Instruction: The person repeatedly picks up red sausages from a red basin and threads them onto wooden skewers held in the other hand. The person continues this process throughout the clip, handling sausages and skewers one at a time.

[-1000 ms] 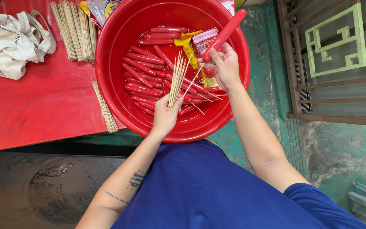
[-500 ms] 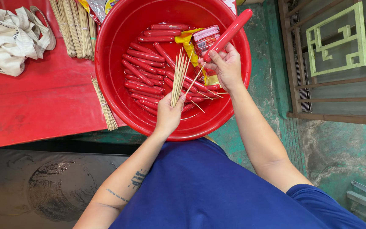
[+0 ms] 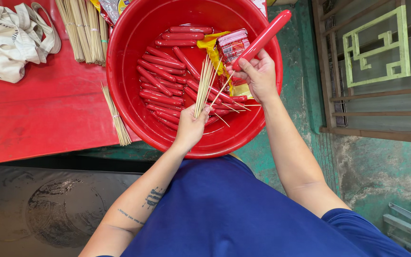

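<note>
The right hand (image 3: 259, 76) is closed round the lower end of a long glossy red sausage (image 3: 263, 39), thumb and fingers wrapped tight; its long axis runs from approx 7 o'clock at the fist up to 1 o'clock, free end sticking out past the rim of the big round red plastic basin (image 3: 120, 71). A thin bamboo skewer (image 3: 223, 88) slants from the base of that sausage down toward 7 o'clock — looks like its tip sits at the sausage end, but can't tell if it's already in. The left hand (image 3: 192, 127) is at approx 6 o'clock in the basin, fingers pinched shut on a bunch of bare bamboo skewers (image 3: 202, 85) w/ points fanning up to 12. So the sausage lies up and to the right of the left hand, at about 2 o'clock from it; right hand is the one on it, left is near but apart. Inside the basin: a pile of loose red sausages (image 3: 162, 71) on the 9 o'clock side, an opened yellow-and-pink sausage packet (image 3: 227, 45) at 1 o'clock. On the red tabletop (image 3: 48, 119), more skewer bundles (image 3: 84, 31) at 11 o'clock, a small tied bundle (image 3: 116, 116) beside the rim, and a cream cloth bag (image 3: 10, 40) far left.
</note>
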